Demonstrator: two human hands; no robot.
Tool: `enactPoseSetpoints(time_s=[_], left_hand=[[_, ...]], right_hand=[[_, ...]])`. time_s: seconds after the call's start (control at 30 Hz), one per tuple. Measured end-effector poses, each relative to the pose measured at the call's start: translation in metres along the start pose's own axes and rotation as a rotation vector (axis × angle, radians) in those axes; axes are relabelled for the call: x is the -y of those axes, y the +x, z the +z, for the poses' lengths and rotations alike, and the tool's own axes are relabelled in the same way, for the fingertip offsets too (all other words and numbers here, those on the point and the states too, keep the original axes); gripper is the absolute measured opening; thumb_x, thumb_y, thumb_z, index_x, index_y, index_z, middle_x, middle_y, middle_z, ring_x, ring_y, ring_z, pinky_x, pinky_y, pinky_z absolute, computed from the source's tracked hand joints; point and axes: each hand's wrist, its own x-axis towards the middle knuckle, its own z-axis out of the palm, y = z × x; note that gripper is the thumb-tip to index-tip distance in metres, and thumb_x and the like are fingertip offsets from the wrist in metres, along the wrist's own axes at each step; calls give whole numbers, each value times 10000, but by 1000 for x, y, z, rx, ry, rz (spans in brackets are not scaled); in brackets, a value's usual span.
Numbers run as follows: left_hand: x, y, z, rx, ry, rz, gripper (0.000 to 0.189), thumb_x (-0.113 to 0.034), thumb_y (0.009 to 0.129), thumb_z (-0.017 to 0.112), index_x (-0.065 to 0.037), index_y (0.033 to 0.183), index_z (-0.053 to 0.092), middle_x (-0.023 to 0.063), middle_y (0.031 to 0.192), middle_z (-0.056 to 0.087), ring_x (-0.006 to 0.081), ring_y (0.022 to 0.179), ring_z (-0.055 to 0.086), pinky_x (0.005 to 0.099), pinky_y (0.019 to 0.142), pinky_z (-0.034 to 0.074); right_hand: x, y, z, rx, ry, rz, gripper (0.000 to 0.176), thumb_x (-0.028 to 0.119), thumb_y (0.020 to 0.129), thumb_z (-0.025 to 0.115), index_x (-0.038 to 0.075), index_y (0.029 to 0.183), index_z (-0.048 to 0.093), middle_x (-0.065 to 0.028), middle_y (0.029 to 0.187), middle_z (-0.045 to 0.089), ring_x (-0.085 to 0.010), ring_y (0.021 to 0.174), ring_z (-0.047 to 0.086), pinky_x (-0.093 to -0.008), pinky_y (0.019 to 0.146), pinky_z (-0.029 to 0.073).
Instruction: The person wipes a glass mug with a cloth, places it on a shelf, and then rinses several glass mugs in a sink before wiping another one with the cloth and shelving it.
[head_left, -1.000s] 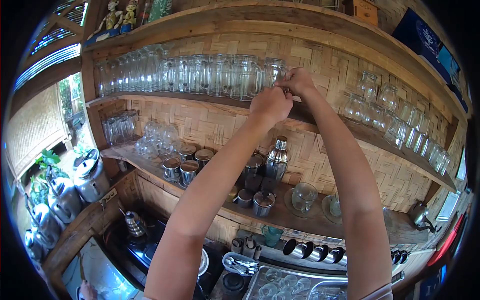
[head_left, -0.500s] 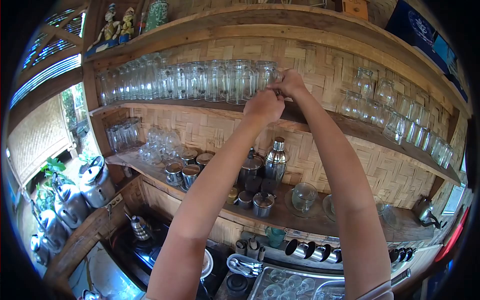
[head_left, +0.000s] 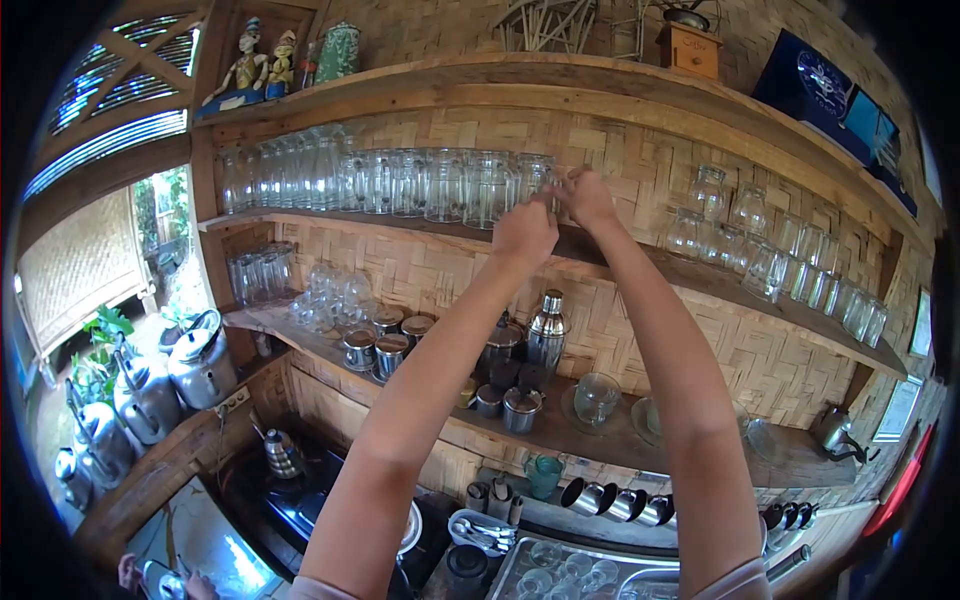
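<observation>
Both arms reach up to the middle wooden shelf (head_left: 640, 262). My left hand (head_left: 525, 232) is closed at the shelf's front edge, just below and beside the rightmost glass (head_left: 534, 172) of a long row of upturned glasses (head_left: 440, 185). Close to its right, my right hand (head_left: 588, 198) is raised with its fingers curled near the same glass. The fingertips of the two hands nearly meet. What lies between them is too small to make out.
Stacked glasses (head_left: 765, 262) stand on the shelf's right part. The lower shelf (head_left: 560, 425) bears metal cups, a shaker (head_left: 548, 330) and a glass mug (head_left: 597, 398). Kettles (head_left: 200, 370) stand at the left. Another person's hands (head_left: 165, 580) show at the bottom left.
The view has tilted up and shifted, so the shelves sit lower in the picture. Both hands stay beside the rightmost glass, with the right hand's fingers a little farther from it.
</observation>
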Motion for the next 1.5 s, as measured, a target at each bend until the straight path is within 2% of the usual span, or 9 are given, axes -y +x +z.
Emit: enactPoseSetpoints(time_s=[0.27,0.37,0.43,0.5,0.6,0.9,1.0,1.33,1.5], left_hand=[[-42,-170,-3,-498,-575,377,352,-265,910,709,-30,1164,642,128,1191,664,250,948,681,354,820,525],[-69,-276,1,-434,-850,217,111,54,895,653,25,1001,672,140,1151,679,200,1004,671,289,862,538],[-65,-350,30,-357,-931,126,107,-11,946,611,44,1018,669,157,1134,688,199,1048,656,322,941,530],[-68,-425,58,-203,-1058,-12,103,52,904,642,29,1005,650,156,1087,679,233,1019,665,324,892,532],[-75,-514,107,42,-1023,-340,106,19,913,658,26,1019,647,130,1067,683,166,963,675,258,855,524],[-124,-668,171,500,-893,-650,255,-80,930,691,10,1156,614,87,1017,698,107,850,661,237,760,500],[-143,-682,193,592,-890,-646,269,-124,943,687,7,1168,620,84,1019,700,102,848,661,237,743,501],[-201,-696,292,777,-755,-511,246,-168,962,665,-10,1150,648,82,984,720,99,890,679,223,716,511],[-250,-682,374,805,-567,-139,265,-225,888,713,-31,1063,665,109,1008,723,245,904,696,352,793,534]], right_hand=[[104,-221,-147,-324,467,-175,309,153,900,706,-4,1143,598,-195,1030,708,-261,891,729,-333,708,574],[94,-369,-193,-385,240,-350,280,42,850,738,-35,1088,613,-133,903,720,-194,676,713,-250,599,553],[71,-482,-218,-276,163,-280,156,79,946,616,-25,1057,580,-133,833,722,-202,633,704,-275,548,550],[49,-602,-200,-373,299,334,137,124,1031,492,-3,1010,538,-152,856,714,-173,607,682,-255,536,517],[37,-742,-188,-163,175,953,88,78,1004,521,5,996,569,-101,832,695,-153,590,642,-299,545,490],[57,-874,-223,796,-199,869,405,356,800,765,93,1057,596,-104,1087,566,-298,1102,549,-414,856,470],[37,-893,-234,599,179,1060,369,255,867,721,57,1124,546,-160,1078,641,-383,1057,609,-478,837,494],[-44,-910,-348,-193,940,1825,255,258,1004,539,58,1155,583,-17,934,643,-109,806,597,-286,673,474],[-73,-908,-383,-648,1222,1833,292,350,998,574,106,1156,603,10,956,633,-110,861,626,-271,743,508]])
